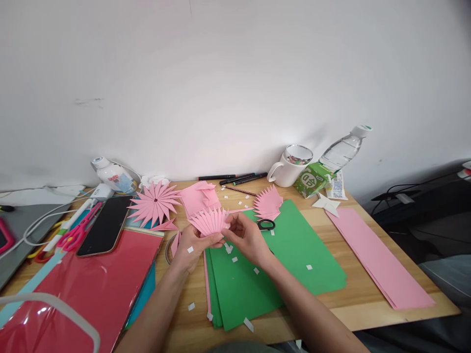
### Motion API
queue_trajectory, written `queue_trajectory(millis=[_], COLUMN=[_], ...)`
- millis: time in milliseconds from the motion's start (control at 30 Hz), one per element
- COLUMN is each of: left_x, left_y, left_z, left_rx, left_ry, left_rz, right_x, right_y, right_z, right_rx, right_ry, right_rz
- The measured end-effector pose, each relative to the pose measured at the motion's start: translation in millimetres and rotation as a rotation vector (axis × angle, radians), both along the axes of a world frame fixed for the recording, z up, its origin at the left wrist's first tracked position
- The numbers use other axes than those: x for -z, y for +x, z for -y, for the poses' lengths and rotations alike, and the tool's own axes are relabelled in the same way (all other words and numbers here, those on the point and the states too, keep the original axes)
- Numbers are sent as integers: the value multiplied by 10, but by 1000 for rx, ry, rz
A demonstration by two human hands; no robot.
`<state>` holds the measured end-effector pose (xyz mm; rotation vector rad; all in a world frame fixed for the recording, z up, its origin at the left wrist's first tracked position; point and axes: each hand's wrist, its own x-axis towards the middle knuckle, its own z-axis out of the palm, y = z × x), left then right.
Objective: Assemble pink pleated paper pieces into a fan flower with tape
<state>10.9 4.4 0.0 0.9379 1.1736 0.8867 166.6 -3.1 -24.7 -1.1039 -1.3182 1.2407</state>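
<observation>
My left hand [191, 247] and my right hand [248, 238] both pinch a fan of pink paper spikes [210, 220] held just above the wooden desk [368, 304]. The left hand grips its lower left edge, and the right hand holds its right end with fingers closed. Under my hands lies a stack of green paper sheets [294, 255] dotted with small white paper scraps. A finished pink paper star flower [154, 203] lies to the left, another pink spike fan [268, 203] to the right, and black-handled scissors [265, 225] rest on the green paper.
A phone [105, 225], pink scissors [77, 233] and a red plastic folder [91, 289] lie at left. Folded pink paper [196, 196], pens [243, 179], a white mug [289, 166], a green tissue pack [312, 179] and a water bottle [342, 149] line the wall. Pink sheets [375, 255] lie at right.
</observation>
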Motion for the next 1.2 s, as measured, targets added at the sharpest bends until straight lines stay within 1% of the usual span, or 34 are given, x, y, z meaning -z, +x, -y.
queue_trajectory(millis=[200, 333, 467, 600, 667, 800, 933, 1033, 1200], left_x=[-25, -51, -30, -8, -14, -29, -2, 19, -6], left_y=[-3, -17, -19, -4, 0, -6, -6, 0, -4], left_z=[4, 8, 19, 23, 20, 14, 16, 19, 16], left_rx=[8, 46, 32, 30, 31, 45, 31, 15, 19], left_ry=[-22, -30, -35, -41, -10, 77, 125, 130, 112], left_rz=[78, 109, 115, 123, 100, 16, -22, 2, 51], right_x=[20, 16, -8, -37, -57, -88, -75, -47, -27], right_y=[-50, -36, 16, 47, 49, 39, 34, 30, 21], right_z=[22, 21, 4, -3, 0, -1, -15, -13, 5], right_rx=[35, 74, 65, 12, 3, 23, 53, 48, -59], right_ry=[49, 109, 163, 133, 100, 50, -3, 19, 47], right_rz=[-73, 11, 63, -13, -48, -115, -175, -190, -142])
